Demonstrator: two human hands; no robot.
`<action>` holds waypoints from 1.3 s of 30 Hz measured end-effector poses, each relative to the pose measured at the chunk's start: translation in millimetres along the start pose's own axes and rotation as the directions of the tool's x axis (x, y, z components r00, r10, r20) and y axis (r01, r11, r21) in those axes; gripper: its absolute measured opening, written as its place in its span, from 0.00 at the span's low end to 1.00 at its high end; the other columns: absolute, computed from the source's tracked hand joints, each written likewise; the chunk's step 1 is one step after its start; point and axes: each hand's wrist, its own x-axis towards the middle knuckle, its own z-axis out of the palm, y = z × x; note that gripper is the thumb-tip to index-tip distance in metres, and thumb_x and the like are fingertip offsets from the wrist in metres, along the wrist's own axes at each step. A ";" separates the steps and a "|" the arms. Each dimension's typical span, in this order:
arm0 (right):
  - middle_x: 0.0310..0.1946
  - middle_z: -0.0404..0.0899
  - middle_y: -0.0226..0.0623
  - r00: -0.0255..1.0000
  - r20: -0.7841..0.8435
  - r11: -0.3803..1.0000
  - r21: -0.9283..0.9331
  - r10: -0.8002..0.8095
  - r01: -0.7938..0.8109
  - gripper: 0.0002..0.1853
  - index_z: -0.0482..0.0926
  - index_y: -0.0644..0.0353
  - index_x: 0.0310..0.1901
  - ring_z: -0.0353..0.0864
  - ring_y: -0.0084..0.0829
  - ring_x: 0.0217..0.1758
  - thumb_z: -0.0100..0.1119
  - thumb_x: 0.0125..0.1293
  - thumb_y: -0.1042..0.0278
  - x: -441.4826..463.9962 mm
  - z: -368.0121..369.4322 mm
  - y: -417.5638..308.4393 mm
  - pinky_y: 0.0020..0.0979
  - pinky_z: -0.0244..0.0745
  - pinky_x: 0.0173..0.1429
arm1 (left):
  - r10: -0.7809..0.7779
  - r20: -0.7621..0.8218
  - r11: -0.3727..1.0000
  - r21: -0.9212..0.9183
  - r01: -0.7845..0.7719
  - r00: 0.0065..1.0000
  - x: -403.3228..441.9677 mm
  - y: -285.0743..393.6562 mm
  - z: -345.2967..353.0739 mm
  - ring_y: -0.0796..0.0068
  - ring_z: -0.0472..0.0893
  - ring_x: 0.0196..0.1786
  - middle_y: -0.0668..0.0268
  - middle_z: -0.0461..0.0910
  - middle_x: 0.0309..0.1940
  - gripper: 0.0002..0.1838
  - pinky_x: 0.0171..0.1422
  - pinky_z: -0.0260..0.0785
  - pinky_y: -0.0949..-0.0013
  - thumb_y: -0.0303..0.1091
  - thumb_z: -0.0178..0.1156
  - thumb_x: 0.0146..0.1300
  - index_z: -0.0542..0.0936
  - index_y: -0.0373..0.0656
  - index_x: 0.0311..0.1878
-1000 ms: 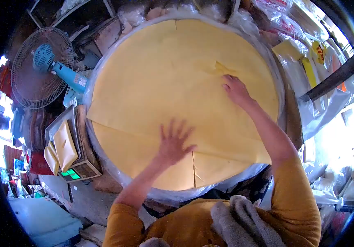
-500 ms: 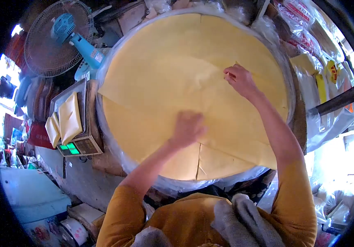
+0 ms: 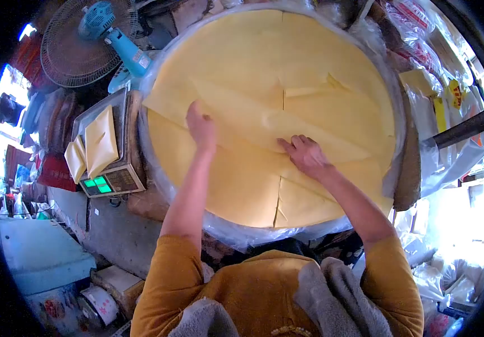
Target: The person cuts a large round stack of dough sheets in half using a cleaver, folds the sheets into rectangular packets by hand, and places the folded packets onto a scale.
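Note:
A large round stack of thin yellow sheets [image 3: 225, 185] lies on a round surface edged with clear plastic. The top sheet is rumpled and partly folded, with a ridge across the middle. My left hand [image 3: 201, 126] is on the left part of the sheet, fingers bent together at its raised fold; what lies between them is too small to make out. My right hand [image 3: 304, 153] rests near the centre, thumb and fingers curled at the sheet, and any pinched edge is hidden. Slits show in the sheets at the upper middle and near the front edge.
On the left, a scale [image 3: 115, 181] with a green display carries folded yellow sheets [image 3: 101, 140]. A blue fan [image 3: 97, 21] stands behind it. Plastic bags [image 3: 408, 33] and a dark bar [image 3: 469, 128] are at the right. A light blue box [image 3: 42, 250] sits at the lower left.
My left hand has moved up and left. My right hand has come down towards the centre, and the top sheet has shifted, uncovering a slit at the upper middle. The view has also shifted.

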 end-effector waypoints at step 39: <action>0.37 0.79 0.44 0.489 0.727 0.442 0.281 0.482 -0.852 0.09 0.76 0.60 0.30 0.77 0.41 0.46 0.55 0.58 0.63 0.1 -53.8 23.7 0.41 0.73 0.48 | 0.328 0.669 0.666 0.336 -0.665 0.667 16.0 5.7 -18.3 0.61 0.52 0.72 0.61 0.57 0.68 0.29 0.72 0.44 0.50 0.25 0.50 0.56 0.63 0.47 0.64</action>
